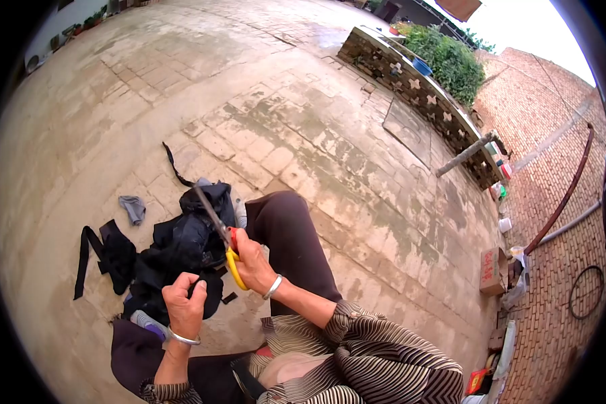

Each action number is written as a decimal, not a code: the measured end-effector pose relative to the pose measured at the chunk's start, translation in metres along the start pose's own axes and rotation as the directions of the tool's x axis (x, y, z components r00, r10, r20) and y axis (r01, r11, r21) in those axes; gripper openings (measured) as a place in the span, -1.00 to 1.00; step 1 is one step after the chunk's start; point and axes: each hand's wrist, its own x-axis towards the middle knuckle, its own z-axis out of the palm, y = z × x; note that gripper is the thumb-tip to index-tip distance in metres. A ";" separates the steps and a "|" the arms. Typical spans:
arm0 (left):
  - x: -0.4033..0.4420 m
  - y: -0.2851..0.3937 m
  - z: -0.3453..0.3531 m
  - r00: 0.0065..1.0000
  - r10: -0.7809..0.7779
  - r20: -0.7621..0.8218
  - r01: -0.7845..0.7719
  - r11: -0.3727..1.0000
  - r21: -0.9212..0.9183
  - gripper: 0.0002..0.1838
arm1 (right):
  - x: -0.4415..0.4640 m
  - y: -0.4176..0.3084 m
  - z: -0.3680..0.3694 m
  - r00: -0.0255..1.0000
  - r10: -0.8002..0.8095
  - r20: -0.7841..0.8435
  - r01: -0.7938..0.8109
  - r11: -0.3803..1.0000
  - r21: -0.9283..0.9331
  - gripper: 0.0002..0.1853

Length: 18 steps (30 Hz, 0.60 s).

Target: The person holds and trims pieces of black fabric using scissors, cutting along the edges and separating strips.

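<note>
Two hands, both occupied. Your right hand (252,264) is wrapped round the red-and-yellow grips of the scissors (219,229), blades pointing away from you across the black cloth (185,236) — whether they are parted, cannot tell. Your left hand (184,301) pinches a black fabric piece (213,296) between thumb and fingers; its link to the heaped cloth is unclear. Heap lies bunched on the ground in front of you. Handling, judged: cloth soft, limp, light, apt to fold — take it near an edge and keep it taut, fingertips clear of the blades. Scissors rigid; hold by the loops. Farther out: a black strap (84,259) and a grey rag (134,209) lie on the paving (249,128); well apart, a cardboard box (493,272) stands near the brick wall (552,289).
</note>
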 end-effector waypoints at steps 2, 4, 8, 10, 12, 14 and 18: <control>0.007 -0.004 0.002 0.999 -0.051 0.013 0.052 0.995 -0.087 -0.87 | 0.006 0.006 -0.010 0.997 -0.052 -0.051 0.051 0.999 -0.008 -0.72; 0.007 -0.004 0.001 0.978 -0.203 0.053 0.210 0.949 -0.236 -0.85 | 0.010 0.006 -0.017 0.998 0.064 -0.026 -0.061 0.995 0.084 -0.70; 0.012 -0.008 0.000 0.968 -0.237 0.081 0.249 0.884 -0.395 -0.88 | 0.017 0.012 -0.037 0.996 0.060 -0.071 -0.058 0.998 0.032 -0.72; 0.015 -0.015 -0.002 0.945 -0.316 0.091 0.315 0.793 -0.522 -0.90 | 0.018 0.015 -0.040 0.994 0.069 -0.089 -0.066 0.997 0.033 -0.71; 0.017 -0.011 -0.004 0.938 -0.328 0.111 0.336 0.782 -0.526 -0.91 | 0.018 0.012 -0.042 0.992 0.080 -0.098 -0.076 0.996 0.036 -0.70; 0.017 -0.010 -0.005 0.930 -0.343 0.134 0.360 0.769 -0.528 -0.93 | 0.017 0.005 -0.044 0.994 0.073 -0.083 -0.074 0.997 -0.016 -0.67; 0.016 -0.010 -0.003 0.919 -0.345 0.194 0.395 0.779 -0.487 -0.96 | 0.014 0.003 -0.040 0.999 -0.017 -0.042 0.015 0.998 -0.063 -0.72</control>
